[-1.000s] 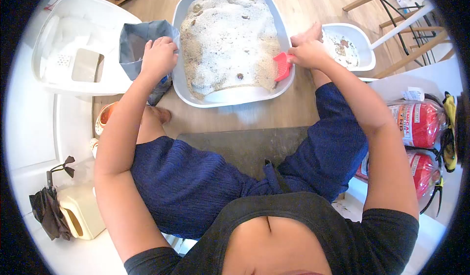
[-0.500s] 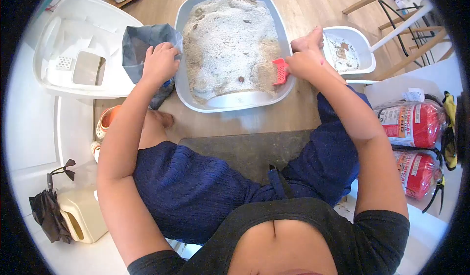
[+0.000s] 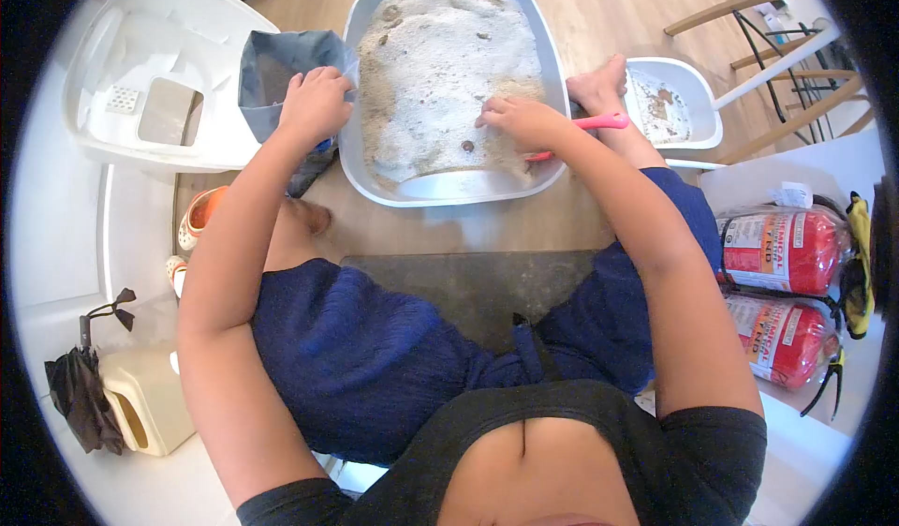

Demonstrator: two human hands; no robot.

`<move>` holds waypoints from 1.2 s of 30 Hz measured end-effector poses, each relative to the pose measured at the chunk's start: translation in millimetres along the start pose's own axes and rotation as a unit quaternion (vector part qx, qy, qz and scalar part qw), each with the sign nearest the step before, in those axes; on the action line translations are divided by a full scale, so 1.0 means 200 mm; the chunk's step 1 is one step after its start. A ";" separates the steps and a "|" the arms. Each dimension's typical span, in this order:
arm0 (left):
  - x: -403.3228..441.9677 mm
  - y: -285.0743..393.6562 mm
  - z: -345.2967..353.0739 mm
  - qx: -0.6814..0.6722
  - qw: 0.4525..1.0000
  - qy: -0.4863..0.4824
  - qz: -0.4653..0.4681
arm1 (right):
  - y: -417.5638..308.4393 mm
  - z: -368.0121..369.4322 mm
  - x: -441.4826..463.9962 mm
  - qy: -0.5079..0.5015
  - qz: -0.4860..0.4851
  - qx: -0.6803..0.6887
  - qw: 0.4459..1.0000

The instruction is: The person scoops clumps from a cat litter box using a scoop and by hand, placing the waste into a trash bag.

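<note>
A grey litter box [image 3: 449,192] holds pale litter [image 3: 449,67] with several dark clumps on it. My right hand [image 3: 524,125] is low over the litter at the right, fingers stretched out and slightly apart, with nothing visible in them. Under my right wrist rests a pink-red litter scoop [image 3: 601,121], its handle sticking out past the box's rim and its head mostly hidden. On the left, my left hand [image 3: 316,104] grips the edge of a grey plastic bag [image 3: 279,53], whose mouth faces up beside the box. My left fingertips are partly hidden.
A white litter box cover [image 3: 98,137] stands at the left. By my bare foot [image 3: 599,86] is a white dustpan [image 3: 702,104] with scattered litter. Chair legs [image 3: 749,6] are at the upper right, wrapped red fire extinguishers [image 3: 796,245] at the right.
My right hand has let go of the scoop and moved left over the litter. The scoop now leans on the right rim. My left hand stays at the bag.
</note>
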State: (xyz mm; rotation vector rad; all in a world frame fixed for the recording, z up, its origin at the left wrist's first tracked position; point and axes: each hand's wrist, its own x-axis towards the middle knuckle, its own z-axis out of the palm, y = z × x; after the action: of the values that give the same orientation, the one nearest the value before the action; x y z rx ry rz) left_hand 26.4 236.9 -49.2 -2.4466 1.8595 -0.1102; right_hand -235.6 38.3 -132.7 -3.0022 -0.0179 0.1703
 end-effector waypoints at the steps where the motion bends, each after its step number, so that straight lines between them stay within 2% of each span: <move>1: 0.00 0.00 0.00 0.003 1.000 -0.003 -0.001 | 0.01 0.02 0.02 0.002 -0.002 0.003 1.000; 3: 0.00 0.01 0.00 0.012 1.000 0.000 -0.003 | 0.03 0.07 0.06 -0.056 0.000 0.016 0.998; 7: 0.00 0.00 0.00 0.009 1.000 -0.001 -0.005 | 0.05 0.11 0.03 -0.033 -0.011 -0.006 0.999; 9: 0.00 0.00 0.00 0.005 1.000 0.001 -0.009 | 0.04 0.11 0.01 -0.062 0.027 0.030 0.997; 16: 0.01 0.00 0.00 0.012 1.000 -0.012 -0.007 | 0.02 -0.03 -0.09 -0.050 0.052 0.058 0.996; 19: 0.02 0.00 0.01 -0.003 1.000 -0.003 -0.008 | 0.02 -0.05 -0.11 -0.064 0.067 0.084 0.992; 21: 0.01 -0.01 0.01 0.000 1.000 -0.010 -0.007 | 0.01 -0.07 -0.10 -0.119 0.079 0.133 0.981; 24: 0.01 0.00 0.01 0.018 1.000 -0.007 -0.010 | 0.03 -0.03 -0.06 -0.149 0.046 0.065 0.986; 30: -0.01 -0.02 -0.01 0.002 1.000 -0.011 -0.014 | 0.06 -0.01 0.00 -0.169 0.015 0.018 0.985; 34: -0.02 -0.02 -0.01 0.011 1.000 -0.011 -0.021 | 0.07 -0.03 -0.01 -0.147 -0.007 -0.002 0.989; 36: -0.02 -0.03 0.00 0.009 1.000 -0.001 -0.017 | 0.07 -0.06 0.00 -0.071 -0.007 -0.026 0.997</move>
State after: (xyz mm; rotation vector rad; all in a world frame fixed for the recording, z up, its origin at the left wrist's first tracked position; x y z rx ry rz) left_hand 31.3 242.7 -48.8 -2.4667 1.8086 -0.1252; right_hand -234.9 22.5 -122.6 -3.0340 -0.0587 0.3875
